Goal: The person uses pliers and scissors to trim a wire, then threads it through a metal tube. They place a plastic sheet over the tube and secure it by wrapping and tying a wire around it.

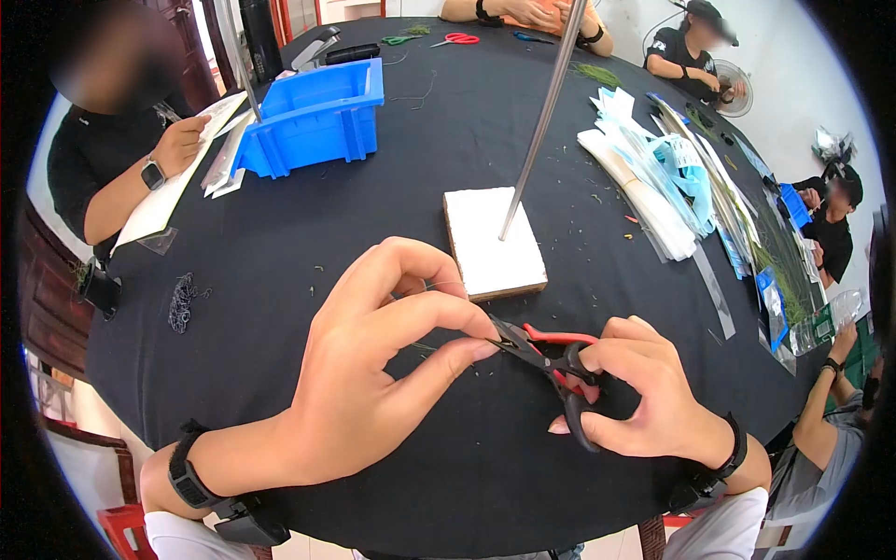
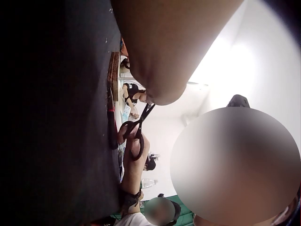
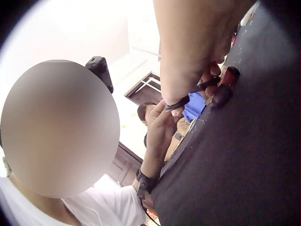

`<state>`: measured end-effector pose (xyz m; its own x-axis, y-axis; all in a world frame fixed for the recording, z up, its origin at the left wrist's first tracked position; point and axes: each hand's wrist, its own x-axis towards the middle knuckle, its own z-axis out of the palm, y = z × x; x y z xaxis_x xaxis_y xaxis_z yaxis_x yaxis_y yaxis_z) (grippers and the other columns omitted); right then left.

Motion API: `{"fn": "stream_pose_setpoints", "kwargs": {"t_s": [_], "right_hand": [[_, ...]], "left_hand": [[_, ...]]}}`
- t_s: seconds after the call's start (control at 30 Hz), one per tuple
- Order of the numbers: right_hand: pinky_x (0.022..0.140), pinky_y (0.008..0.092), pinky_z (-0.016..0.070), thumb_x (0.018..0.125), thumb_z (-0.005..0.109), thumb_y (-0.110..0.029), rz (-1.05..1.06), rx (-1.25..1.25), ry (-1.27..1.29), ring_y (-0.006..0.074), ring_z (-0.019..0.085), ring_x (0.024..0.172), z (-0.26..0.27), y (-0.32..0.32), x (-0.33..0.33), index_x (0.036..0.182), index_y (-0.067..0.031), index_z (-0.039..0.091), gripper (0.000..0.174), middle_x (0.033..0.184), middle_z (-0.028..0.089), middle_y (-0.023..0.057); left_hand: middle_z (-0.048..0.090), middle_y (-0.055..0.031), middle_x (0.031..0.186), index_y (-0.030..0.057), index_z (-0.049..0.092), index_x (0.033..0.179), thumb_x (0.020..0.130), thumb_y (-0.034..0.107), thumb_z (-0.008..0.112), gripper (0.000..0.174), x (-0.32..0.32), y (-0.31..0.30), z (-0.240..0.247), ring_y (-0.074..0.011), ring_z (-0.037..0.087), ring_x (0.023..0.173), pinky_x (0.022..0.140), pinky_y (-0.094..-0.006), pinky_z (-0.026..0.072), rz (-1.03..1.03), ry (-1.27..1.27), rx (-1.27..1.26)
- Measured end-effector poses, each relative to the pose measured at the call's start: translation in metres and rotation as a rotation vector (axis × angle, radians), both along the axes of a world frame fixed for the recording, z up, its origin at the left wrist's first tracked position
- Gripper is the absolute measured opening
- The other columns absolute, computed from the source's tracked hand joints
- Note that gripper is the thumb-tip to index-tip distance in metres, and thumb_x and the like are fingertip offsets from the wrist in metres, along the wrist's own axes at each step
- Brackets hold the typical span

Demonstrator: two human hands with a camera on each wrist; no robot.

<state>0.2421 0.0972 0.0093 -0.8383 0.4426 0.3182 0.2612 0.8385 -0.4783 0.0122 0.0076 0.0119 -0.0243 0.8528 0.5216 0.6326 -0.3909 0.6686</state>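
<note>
Thumb and index fingertip of my left hand [image 1: 373, 359] pinch together in the head view, right at the tips of black scissors [image 1: 525, 347]. A fine strand shows by the curled fingers; what lies inside the pinch is too small to tell. My right hand [image 1: 653, 387] grips the scissors, thumb and fingers at the handle loops. In the left wrist view the scissors' loops [image 2: 141, 149] show around the right hand's fingers. Behind the scissors, a red-handled tool [image 1: 569, 336] lies on the black cloth, partly covered by them. Beyond stands a white-topped block [image 1: 485, 247] bearing an upright metal rod [image 1: 541, 121].
A blue bin [image 1: 322, 121] stands at the back left, near a seated person with papers. A dark tangle of thread [image 1: 182, 303] lies at the left. White strips [image 1: 635, 191] and plastic packaging cover the right side. Red scissors [image 1: 461, 39] lie far back. Other people sit around.
</note>
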Motion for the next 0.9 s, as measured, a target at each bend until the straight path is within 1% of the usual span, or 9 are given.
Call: {"fn": "stream_pose_setpoints", "kwargs": {"t_s": [0.1, 0.2, 0.53, 0.9], "right_hand": [[0.055, 0.0306, 0.0290, 0.054, 0.078, -0.015, 0.012, 0.010, 0.029, 0.0163, 0.042, 0.057, -0.0008, 0.0003, -0.0010, 0.073, -0.0052, 0.058, 0.029, 0.058, 0.052, -0.0019], [0.053, 0.0326, 0.0326, 0.058, 0.076, -0.015, 0.044, 0.040, 0.010, 0.0181, 0.045, 0.056, 0.0006, 0.0014, 0.0003, 0.077, -0.0023, 0.058, 0.029, 0.059, 0.054, 0.0019], [0.053, 0.0327, 0.0327, 0.060, 0.077, -0.015, 0.029, 0.092, 0.011, 0.0187, 0.044, 0.056, 0.0022, 0.0005, 0.0009, 0.077, -0.0017, 0.058, 0.029, 0.058, 0.052, 0.0032], [0.052, 0.0326, 0.0320, 0.060, 0.078, -0.015, 0.019, 0.131, 0.015, 0.0188, 0.042, 0.055, 0.0024, 0.0005, 0.0013, 0.076, -0.0027, 0.057, 0.029, 0.058, 0.051, 0.0041]], "left_hand": [[0.051, -0.0026, 0.093, 0.0085, 0.068, 0.081, 0.070, 0.004, 0.072, 0.013, -0.0006, 0.0002, -0.0002, -0.0086, 0.048, 0.075, 0.058, -0.0204, 0.0350, 0.000, -0.006, 0.004], [0.051, -0.0028, 0.093, 0.0082, 0.068, 0.081, 0.071, 0.005, 0.072, 0.012, -0.0013, 0.0003, 0.0004, -0.0085, 0.048, 0.076, 0.058, -0.0202, 0.0353, -0.001, 0.002, -0.002], [0.053, -0.0027, 0.092, 0.0068, 0.067, 0.080, 0.073, 0.007, 0.072, 0.009, -0.0035, 0.0015, -0.0009, -0.0078, 0.050, 0.077, 0.056, -0.0190, 0.0358, 0.009, -0.060, -0.066], [0.053, -0.0028, 0.092, 0.0062, 0.066, 0.080, 0.073, 0.007, 0.071, 0.008, -0.0058, 0.0029, 0.0019, -0.0080, 0.050, 0.078, 0.056, -0.0192, 0.0364, 0.025, -0.050, -0.071]]}}
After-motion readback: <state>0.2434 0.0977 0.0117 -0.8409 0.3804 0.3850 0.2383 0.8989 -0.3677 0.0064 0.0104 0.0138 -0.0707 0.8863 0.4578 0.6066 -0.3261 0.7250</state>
